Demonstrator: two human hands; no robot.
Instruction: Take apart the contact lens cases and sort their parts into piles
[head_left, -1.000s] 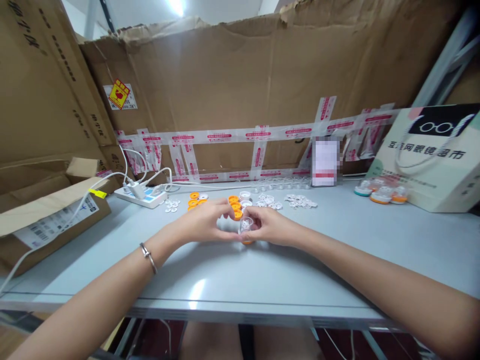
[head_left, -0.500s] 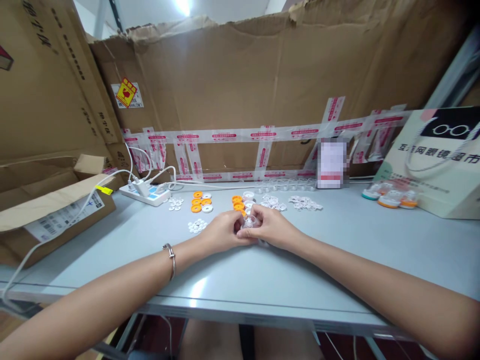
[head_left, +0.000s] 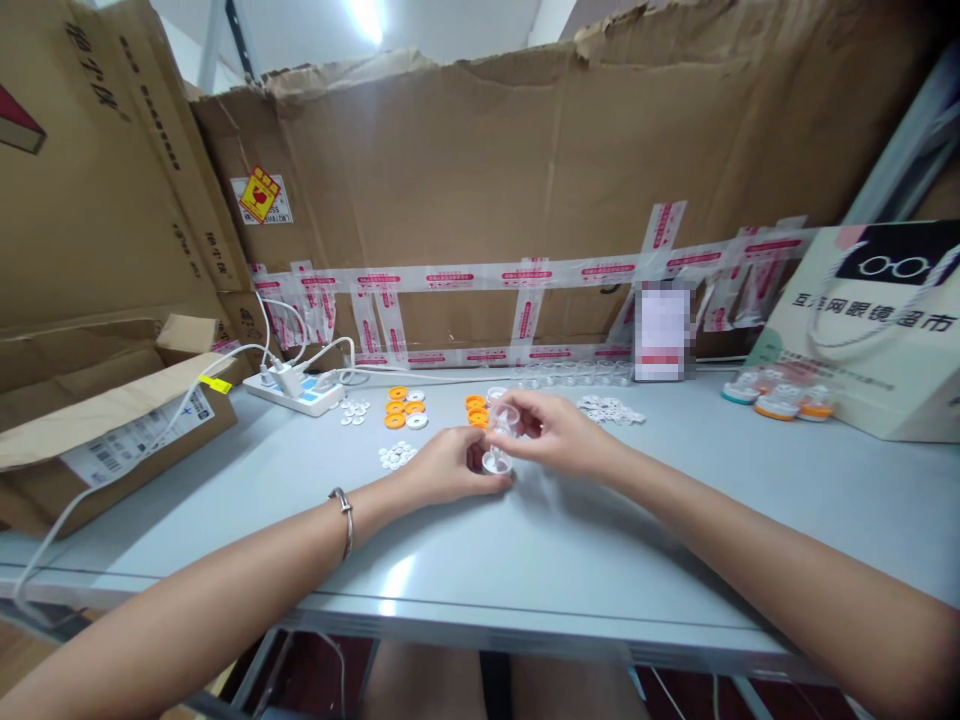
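My left hand rests low over the table, thumb and fingers closed around a small round white cap whose hollow side faces up. Directly above it, my right hand pinches a clear plastic dome. A small pale part shows between cap and dome, too small to name. Behind my hands, orange rings and a white ring are partly covered by the right fingers. Small white discs lie left of my left hand.
Orange and white rings sit at left-centre. Small white parts are heaped right of centre, before a row of clear domes. Capped domes lie by a paper bag. A power strip and open carton stand left.
My right hand has lifted the clear dome up, away from my left hand. The white cap now shows in the left fingers. The view has shifted slightly.
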